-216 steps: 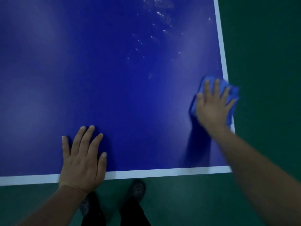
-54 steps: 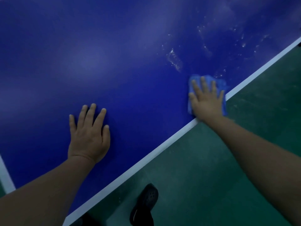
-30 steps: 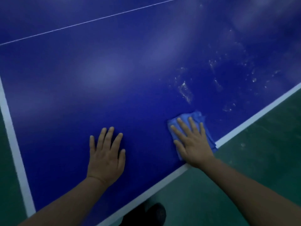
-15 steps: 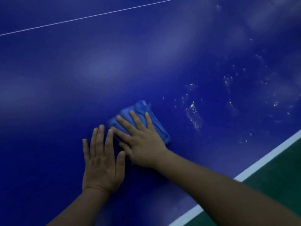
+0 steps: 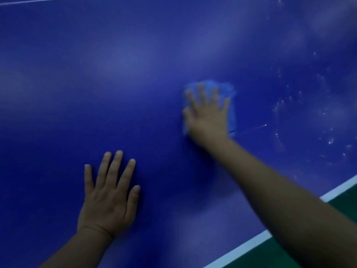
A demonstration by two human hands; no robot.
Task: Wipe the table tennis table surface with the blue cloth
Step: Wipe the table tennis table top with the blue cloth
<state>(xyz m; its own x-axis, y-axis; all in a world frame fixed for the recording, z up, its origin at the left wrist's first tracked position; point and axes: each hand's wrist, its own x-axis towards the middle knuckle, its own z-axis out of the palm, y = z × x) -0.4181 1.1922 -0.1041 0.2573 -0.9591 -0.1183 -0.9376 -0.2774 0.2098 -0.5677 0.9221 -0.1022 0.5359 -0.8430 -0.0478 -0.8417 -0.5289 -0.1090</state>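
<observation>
- Lying flat on the table tennis table [image 5: 135, 55] was the blue cloth [image 5: 230, 105], folded into a pad, right of centre in the view, well in from the white edge line [image 5: 245, 247].
- Right hand [image 5: 207, 115] pressed on top of cloth, fingers straight and spread, palm down; hand and cloth blurred.
- Left hand [image 5: 109, 198] lay flat on bare table surface, fingers straight, slightly spread, holding nothing; well apart from cloth, nearer the viewer.
- Pale specks and streaks [image 5: 280, 105] dotted surface right of cloth.
- Thin white line [image 5: 38, 0] crossed table at top left.
- Green floor [image 5: 347, 198] showed past edge line, lower right.
</observation>
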